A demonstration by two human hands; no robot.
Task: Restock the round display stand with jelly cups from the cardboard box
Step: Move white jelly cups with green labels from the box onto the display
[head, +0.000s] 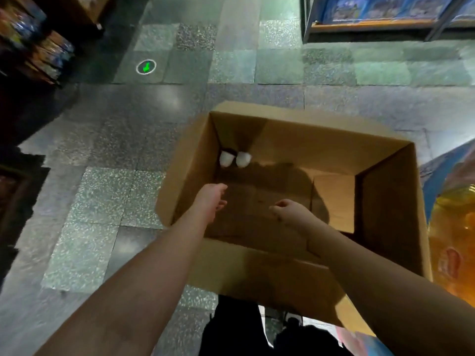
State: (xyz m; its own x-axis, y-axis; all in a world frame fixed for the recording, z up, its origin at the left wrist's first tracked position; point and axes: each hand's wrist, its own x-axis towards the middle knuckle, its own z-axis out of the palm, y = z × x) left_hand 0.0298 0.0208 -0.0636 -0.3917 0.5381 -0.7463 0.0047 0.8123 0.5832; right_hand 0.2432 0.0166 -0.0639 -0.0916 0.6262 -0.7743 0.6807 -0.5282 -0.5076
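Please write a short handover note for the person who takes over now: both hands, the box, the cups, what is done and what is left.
Left hand: inside the box, fingers loosely curled, holds nothing.
Right hand: inside the box, loosely curled, holds nothing that shows.
Box: open on the floor, nearly bare.
Cups: two white ones in the far left corner, side by side, beyond both hands.
Stand: not clearly in view.
Done: box looks almost emptied.
Left: pick up the last two cups and probably carry them to the stand.
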